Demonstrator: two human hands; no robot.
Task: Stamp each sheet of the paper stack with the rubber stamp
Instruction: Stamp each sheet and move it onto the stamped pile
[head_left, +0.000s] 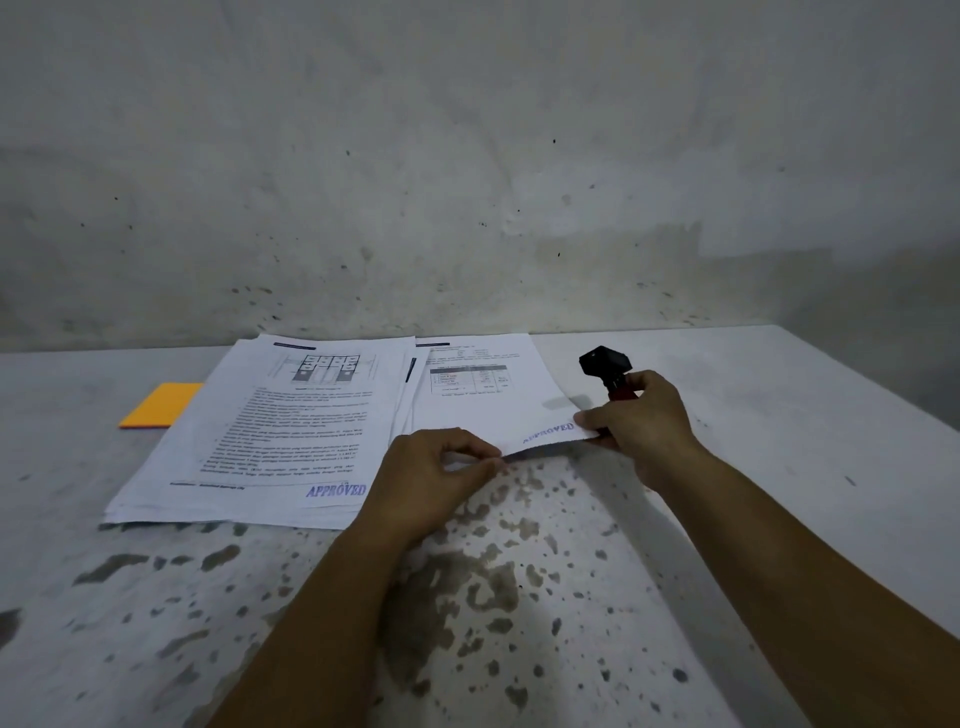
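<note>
orange pad beside stamped pile, speckled table

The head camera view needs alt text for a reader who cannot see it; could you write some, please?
Two hands lift the near edge of a stamped sheet: left hand pinches one corner, right hand the other while holding a black rubber stamp. A stamped stack lies left, an orange pad beyond.
</note>
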